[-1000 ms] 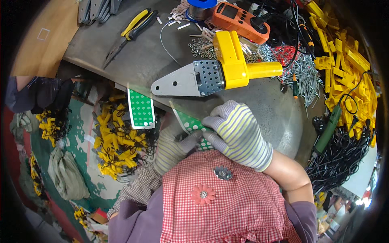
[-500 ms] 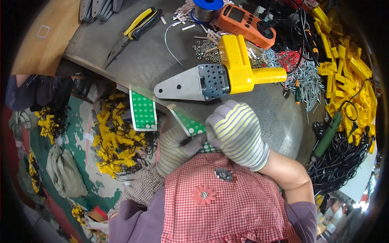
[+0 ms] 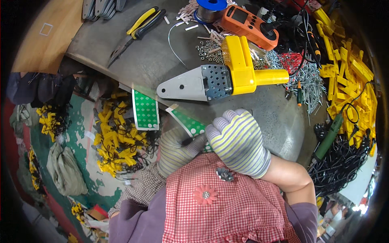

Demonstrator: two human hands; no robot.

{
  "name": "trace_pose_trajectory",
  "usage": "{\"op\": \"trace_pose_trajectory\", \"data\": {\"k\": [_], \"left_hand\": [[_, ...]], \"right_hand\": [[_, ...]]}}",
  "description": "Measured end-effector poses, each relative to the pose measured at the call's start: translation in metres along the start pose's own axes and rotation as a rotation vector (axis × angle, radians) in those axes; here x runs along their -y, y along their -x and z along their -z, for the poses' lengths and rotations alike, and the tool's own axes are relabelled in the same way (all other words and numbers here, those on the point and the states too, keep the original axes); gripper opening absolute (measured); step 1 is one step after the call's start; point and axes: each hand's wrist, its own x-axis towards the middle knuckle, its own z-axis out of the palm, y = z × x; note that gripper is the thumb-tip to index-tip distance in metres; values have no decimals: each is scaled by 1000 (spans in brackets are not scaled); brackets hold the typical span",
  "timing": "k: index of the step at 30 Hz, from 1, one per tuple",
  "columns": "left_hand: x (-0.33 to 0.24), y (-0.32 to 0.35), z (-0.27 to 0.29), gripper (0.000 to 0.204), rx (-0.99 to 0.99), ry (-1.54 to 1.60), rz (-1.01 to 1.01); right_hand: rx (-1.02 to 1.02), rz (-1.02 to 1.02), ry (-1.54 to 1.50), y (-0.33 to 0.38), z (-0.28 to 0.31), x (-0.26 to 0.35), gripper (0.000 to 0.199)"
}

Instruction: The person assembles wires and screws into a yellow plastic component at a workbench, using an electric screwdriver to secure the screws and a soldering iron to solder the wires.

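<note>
Both my hands wear striped knit gloves and meet at the table's near edge, close to my apron. My left hand point(image 3: 177, 149) is closed on a green label sheet point(image 3: 186, 122) with white dots and a pale border. My right hand point(image 3: 238, 141) is curled with its thumb side against the same sheet; its fingertips are hidden. Beyond them lies a yellow-handled tool point(image 3: 238, 67) with a perforated metal guard and a grey tapered plate point(image 3: 182, 86) pointing left. A second green label strip point(image 3: 146, 110) hangs over the table edge, left of my hands.
Black-and-yellow pliers point(image 3: 135, 32), a solder wire spool point(image 3: 210, 10) and an orange multimeter point(image 3: 249, 26) lie farther back on the metal table point(image 3: 279, 121). Nuts and screws point(image 3: 310, 91) are heaped near yellow plastic parts point(image 3: 348, 81) at right. Yellow corded parts point(image 3: 119, 141) pile up at lower left.
My right hand has moved slightly down and to the right, still at the label sheet. The whole table scene has shifted a little to the right in view.
</note>
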Motion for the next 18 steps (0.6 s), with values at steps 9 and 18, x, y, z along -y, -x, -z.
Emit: {"op": "trace_pose_trajectory", "data": {"k": [9,18], "left_hand": [[8,-1,5,28,-10,-251,7],[-95,-29,31,40,265,-665,-147]], "right_hand": [[-152,-169,-189,-2,-9,-14,14],[-548,-432,-153,-15,51,-106,5]]}}
